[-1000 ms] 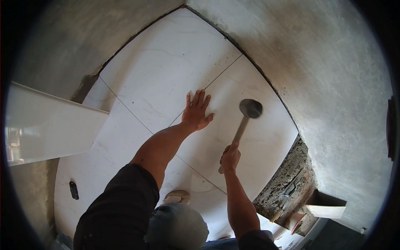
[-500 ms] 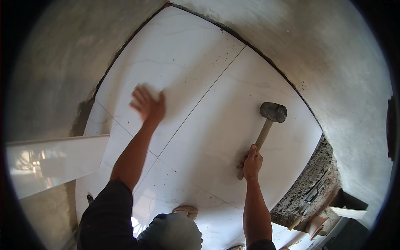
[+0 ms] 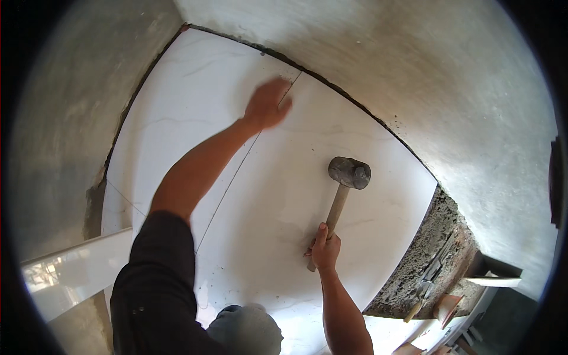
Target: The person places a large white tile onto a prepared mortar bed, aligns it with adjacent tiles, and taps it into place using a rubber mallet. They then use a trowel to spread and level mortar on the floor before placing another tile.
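Note:
White floor tiles point(image 3: 177, 112) with faint grey veins spread beneath both hands. My left hand point(image 3: 269, 103) is at the far end of the joint between two big tiles, palm down. Its fingers are somewhat smeared by motion, but the thumb stands apart and nothing shows in the hand. In my right hand point(image 3: 326, 247) is a rubber mallet point(image 3: 337, 207), gripped low on its wooden handle. The mallet's dark head point(image 3: 350, 172) points away from me, above the right-hand tile; whether it touches cannot be made out.
Grey plastered walls point(image 3: 378, 59) meet at the far left corner, with a dark gap along the tiles. At right lies a strip of rough mortar point(image 3: 408, 278) with a trowel point(image 3: 427, 284) on it. A loose white tile point(image 3: 77, 266) juts in at left.
My left hand has swept right and away from me, across the left tile to the joint; dark crumbs there have largely gone. My right hand still grips the mallet. The view has shifted.

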`<state>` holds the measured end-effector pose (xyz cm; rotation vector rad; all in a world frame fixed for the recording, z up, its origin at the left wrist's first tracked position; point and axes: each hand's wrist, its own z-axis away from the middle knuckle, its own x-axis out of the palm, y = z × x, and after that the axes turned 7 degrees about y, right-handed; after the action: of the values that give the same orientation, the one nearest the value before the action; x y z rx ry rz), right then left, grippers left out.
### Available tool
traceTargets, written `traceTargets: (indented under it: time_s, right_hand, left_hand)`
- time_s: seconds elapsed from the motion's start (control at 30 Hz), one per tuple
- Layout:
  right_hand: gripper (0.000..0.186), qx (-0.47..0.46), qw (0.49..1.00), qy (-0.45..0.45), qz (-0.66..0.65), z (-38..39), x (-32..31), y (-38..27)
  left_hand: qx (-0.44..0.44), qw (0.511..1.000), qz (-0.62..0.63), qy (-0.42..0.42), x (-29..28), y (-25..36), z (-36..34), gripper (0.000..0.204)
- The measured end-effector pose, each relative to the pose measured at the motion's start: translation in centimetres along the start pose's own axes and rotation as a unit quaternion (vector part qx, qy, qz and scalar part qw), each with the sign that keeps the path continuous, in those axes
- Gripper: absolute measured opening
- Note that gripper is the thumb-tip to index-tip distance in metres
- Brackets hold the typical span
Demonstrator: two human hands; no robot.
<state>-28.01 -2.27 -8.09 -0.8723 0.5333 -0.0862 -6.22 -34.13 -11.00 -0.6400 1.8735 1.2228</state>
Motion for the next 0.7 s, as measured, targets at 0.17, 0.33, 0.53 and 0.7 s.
traceTargets:
  time_s: [0.17, 0.33, 0.53, 0.7]
  right_hand:
    - [0.052, 0.002, 1.000, -0.006, -0.012, -0.1, 0.0, 0.1]
    - [0.051, 0.009, 1.000, -0.015, -0.010, 0.0, -0.3, 0.1]
    - [0.051, 0.004, 0.999, 0.004, 0.033, -0.2, -0.2, -0.1]
    - [0.048, -0.007, 0.999, -0.004, -0.048, 1.6, -1.1, 1.0]
  left_hand:
    - [0.151, 0.977, -0.148, -0.007, 2.7, -3.3, -1.2, 0.070]
    - [-0.294, 0.936, -0.187, 0.055, 1.5, -9.6, -4.5, 0.086]
    - [-0.210, 0.946, -0.242, 0.052, -2.7, 5.0, 12.9, 0.080]
    - [-0.253, 0.942, -0.214, -0.058, 0.7, 11.0, 23.0, 0.075]
